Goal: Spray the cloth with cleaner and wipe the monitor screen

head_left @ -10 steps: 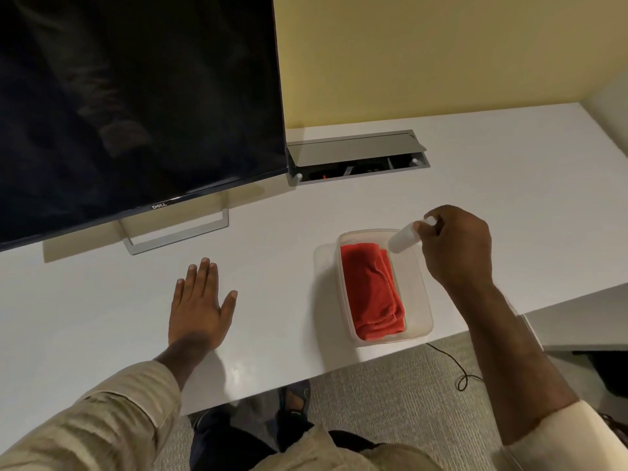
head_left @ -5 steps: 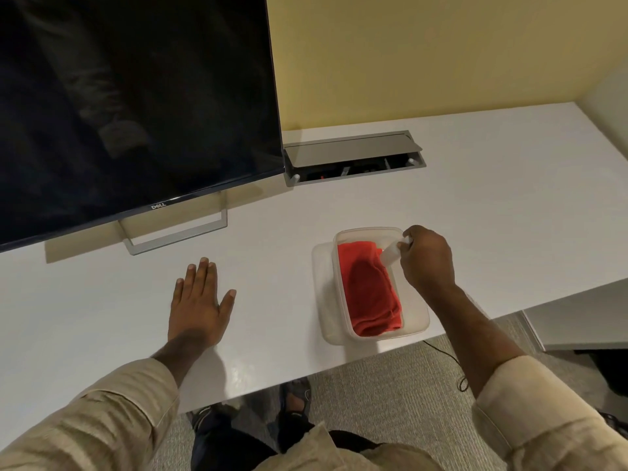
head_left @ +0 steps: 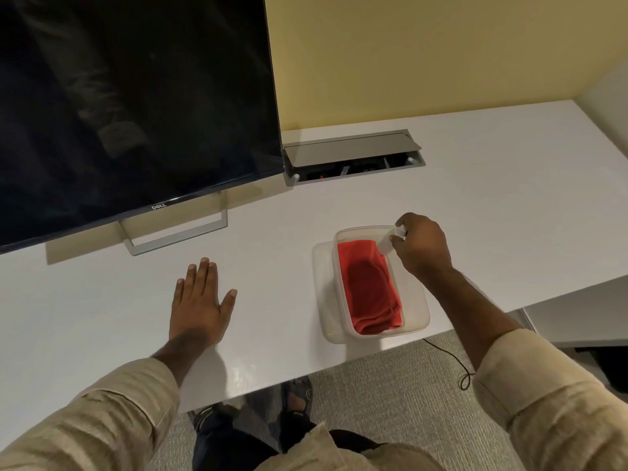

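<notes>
A folded red cloth [head_left: 370,290] lies in a clear plastic container [head_left: 416,311] near the desk's front edge. My right hand [head_left: 421,248] grips a small white spray bottle [head_left: 387,244] over the container's far right corner, its lower end just above the cloth. My left hand [head_left: 198,302] rests flat on the white desk [head_left: 492,215], fingers straight. The dark monitor screen [head_left: 136,96] stands at the back left on a silver stand [head_left: 176,232].
A grey cable hatch [head_left: 353,158] stands open in the desk behind the container, right of the monitor. The container's lid [head_left: 321,290] lies under it, showing at its left. A black cable [head_left: 452,360] trails on the carpet below the desk edge.
My right hand has lowered the spray bottle from above the container's right side down into its far corner, close to the cloth. My left hand has stayed flat on the desk.
</notes>
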A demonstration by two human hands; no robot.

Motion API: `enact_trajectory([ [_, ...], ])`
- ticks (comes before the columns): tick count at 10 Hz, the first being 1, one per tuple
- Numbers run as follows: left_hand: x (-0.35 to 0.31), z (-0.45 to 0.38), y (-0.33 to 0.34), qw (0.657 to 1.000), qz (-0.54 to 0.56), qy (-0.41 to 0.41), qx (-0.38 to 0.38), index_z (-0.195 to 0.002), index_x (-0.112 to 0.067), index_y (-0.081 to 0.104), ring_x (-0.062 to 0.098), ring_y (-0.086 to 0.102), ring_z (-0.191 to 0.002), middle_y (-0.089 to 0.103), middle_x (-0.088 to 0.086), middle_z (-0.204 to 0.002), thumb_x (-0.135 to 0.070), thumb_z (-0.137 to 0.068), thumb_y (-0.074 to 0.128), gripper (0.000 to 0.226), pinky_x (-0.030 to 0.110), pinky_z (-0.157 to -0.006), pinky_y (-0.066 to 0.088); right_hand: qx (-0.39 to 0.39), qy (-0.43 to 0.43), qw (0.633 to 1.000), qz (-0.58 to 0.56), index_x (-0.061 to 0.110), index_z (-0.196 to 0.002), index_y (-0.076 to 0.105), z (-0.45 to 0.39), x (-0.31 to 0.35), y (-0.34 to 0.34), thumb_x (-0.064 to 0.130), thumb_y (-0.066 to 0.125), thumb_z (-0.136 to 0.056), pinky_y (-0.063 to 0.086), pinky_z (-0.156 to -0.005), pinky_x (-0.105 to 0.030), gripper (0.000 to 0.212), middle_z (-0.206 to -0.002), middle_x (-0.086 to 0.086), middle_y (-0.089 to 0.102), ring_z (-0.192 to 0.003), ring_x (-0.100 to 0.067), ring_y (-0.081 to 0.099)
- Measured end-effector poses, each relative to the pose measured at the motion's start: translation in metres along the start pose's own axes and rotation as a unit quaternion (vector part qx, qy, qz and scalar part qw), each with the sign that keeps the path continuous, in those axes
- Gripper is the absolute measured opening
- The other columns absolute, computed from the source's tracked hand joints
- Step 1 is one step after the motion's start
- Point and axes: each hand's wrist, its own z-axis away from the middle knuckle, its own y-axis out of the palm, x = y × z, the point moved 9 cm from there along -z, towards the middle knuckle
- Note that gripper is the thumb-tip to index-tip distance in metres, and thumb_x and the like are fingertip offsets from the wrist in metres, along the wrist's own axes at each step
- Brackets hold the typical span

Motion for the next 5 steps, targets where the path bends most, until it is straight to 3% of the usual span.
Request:
enact_trajectory([
  [1, -0.001, 0.001, -0.002, 1.000, 0.004, 0.000, 0.000, -0.160, -0.014, 0.002, 0.022, -0.010, -0.155, -0.008, 0.002, -0.168, -0.066, -0.094, 0.004, 0.085, 0.041, -0.127, -0.001, 0.017, 0.032, 0.999, -0.019, 0.005, -0.124, 0.060, -0.004, -0.005, 0.003, 0.014, 0.070, -0.087, 0.046, -0.088, -0.032, 0.040, -0.117, -0.016, 0.067, -0.107, -0.033, 0.062],
  [2, -0.001, 0.001, -0.001, 1.000, 0.000, 0.001, 0.006, -0.160, -0.014, 0.000, 0.022, -0.011, -0.155, -0.009, 0.002, -0.168, -0.066, -0.093, 0.004, 0.085, 0.040, -0.127, -0.002, 0.011, 0.073, 0.995, -0.065, 0.008, -0.132, 0.055, -0.007, -0.012, 0.001, 0.015, 0.075, -0.085, 0.048, -0.095, -0.035, 0.051, -0.123, -0.017, 0.065, -0.110, -0.033, 0.063],
  [5, -0.002, 0.000, -0.004, 1.000, 0.013, -0.005, 0.006, -0.160, -0.014, 0.000, 0.021, -0.011, -0.155, -0.009, 0.002, -0.168, -0.065, -0.093, 0.006, 0.084, 0.038, -0.126, -0.004, -0.019, 0.105, 0.986, -0.127, 0.009, -0.142, 0.043, -0.003, -0.017, -0.007, 0.020, 0.079, -0.083, 0.048, -0.098, -0.039, 0.070, -0.128, -0.017, 0.062, -0.115, -0.034, 0.060],
])
